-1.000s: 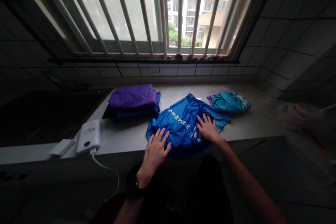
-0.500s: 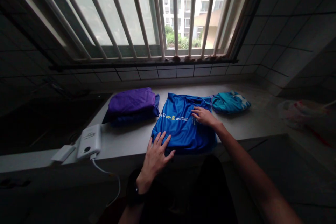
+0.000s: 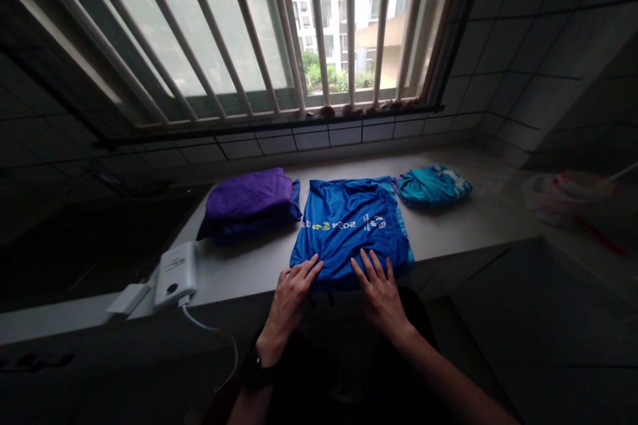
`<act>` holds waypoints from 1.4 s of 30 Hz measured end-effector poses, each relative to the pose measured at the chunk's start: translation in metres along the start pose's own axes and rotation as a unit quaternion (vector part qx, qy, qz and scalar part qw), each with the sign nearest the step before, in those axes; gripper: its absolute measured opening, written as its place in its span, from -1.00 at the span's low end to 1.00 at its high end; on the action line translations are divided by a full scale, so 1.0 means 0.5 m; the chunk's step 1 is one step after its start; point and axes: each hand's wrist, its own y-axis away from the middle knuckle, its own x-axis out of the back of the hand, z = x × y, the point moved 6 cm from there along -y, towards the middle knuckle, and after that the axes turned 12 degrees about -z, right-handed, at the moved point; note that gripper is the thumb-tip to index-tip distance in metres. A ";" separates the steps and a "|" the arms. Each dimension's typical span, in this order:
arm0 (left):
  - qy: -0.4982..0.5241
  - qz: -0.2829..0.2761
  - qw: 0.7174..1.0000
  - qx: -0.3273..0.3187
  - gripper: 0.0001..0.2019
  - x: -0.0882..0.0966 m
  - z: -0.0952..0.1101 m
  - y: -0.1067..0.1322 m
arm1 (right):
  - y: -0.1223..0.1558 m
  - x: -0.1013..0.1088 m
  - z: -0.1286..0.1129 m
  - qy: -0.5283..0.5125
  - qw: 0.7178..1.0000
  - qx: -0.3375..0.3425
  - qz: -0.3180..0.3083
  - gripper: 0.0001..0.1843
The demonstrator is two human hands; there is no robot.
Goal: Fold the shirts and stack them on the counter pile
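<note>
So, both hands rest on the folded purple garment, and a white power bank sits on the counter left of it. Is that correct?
No: the head view shows the left hand and right hand on the blue jersey, not the folded purple garment. The white power bank stands as you said.

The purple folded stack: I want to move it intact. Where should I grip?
Grip the purple folded stack by its near long side, from the front: it lies flat on the counter, and fingers can slide under both layers there.
</note>
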 end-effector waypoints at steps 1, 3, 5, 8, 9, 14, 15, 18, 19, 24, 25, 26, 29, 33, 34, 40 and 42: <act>0.000 0.002 1.000 -0.008 -0.38 0.002 -0.002 0.000 | 0.005 -0.021 -0.001 0.009 1.000 -0.011 0.011 -0.30; -0.001 0.001 1.000 -0.028 -0.44 0.006 -0.004 0.003 | 0.002 -0.044 0.013 0.014 0.999 -0.014 0.025 -0.35; -0.003 0.005 0.999 -0.049 -0.50 0.014 -0.002 0.015 | 0.000 -0.039 0.031 0.004 0.999 0.025 0.028 -0.38; -0.010 0.041 0.997 -0.062 -0.52 0.035 0.004 0.053 | 0.024 0.010 0.049 -0.028 0.992 0.115 0.031 -0.47; -0.007 0.057 0.996 -0.063 -0.52 0.044 0.005 0.068 | 0.036 0.033 0.055 -0.040 0.990 0.133 0.032 -0.50; 0.039 0.132 0.989 -0.058 -0.63 0.129 -0.003 0.083 | 0.023 0.173 0.095 -0.092 0.987 0.133 -0.023 -0.58; 0.041 0.149 0.987 -0.047 -0.68 0.154 -0.009 0.065 | -0.001 0.203 0.107 -0.103 0.987 0.121 -0.034 -0.56; 0.039 0.176 0.983 0.011 -0.73 0.220 -0.032 -0.037 | -0.101 0.282 0.144 -0.092 0.994 0.065 -0.002 -0.59; 0.039 0.181 0.982 0.037 -0.71 0.232 -0.040 -0.079 | -0.133 0.302 0.156 -0.073 0.996 0.024 0.048 -0.59; 0.005 0.143 0.983 0.117 -0.42 0.169 -0.058 -0.245 | -0.209 0.224 0.138 -0.027 0.992 -0.086 0.093 -0.47; 0.001 0.087 0.991 0.104 -0.42 0.130 -0.057 -0.263 | -0.210 0.176 0.125 -0.025 0.996 -0.080 0.031 -0.48; -0.001 0.033 0.994 0.103 -0.44 0.090 -0.058 -0.271 | -0.204 0.129 0.117 -0.015 0.995 -0.091 -0.026 -0.49; -0.009 -0.055 0.989 0.136 -0.48 0.009 -0.071 -0.255 | -0.179 0.039 0.113 0.026 0.987 -0.114 -0.106 -0.47; -0.034 -0.069 0.985 0.155 -0.45 -0.004 -0.053 -0.197 | -0.182 0.028 0.145 0.004 0.988 -0.079 -0.133 -0.44; -0.039 -0.069 0.984 0.160 -0.44 0.000 -0.041 -0.179 | -0.190 0.032 0.159 -0.010 0.987 -0.069 -0.147 -0.42; -0.038 -0.058 0.989 0.134 -0.36 0.023 0.059 -0.084 | -0.256 0.058 0.214 -0.084 0.973 0.005 -0.213 -0.39; -0.023 -0.049 0.994 0.093 -0.39 0.033 0.073 -0.065 | -0.261 0.071 0.206 -0.084 0.979 0.025 -0.183 -0.44</act>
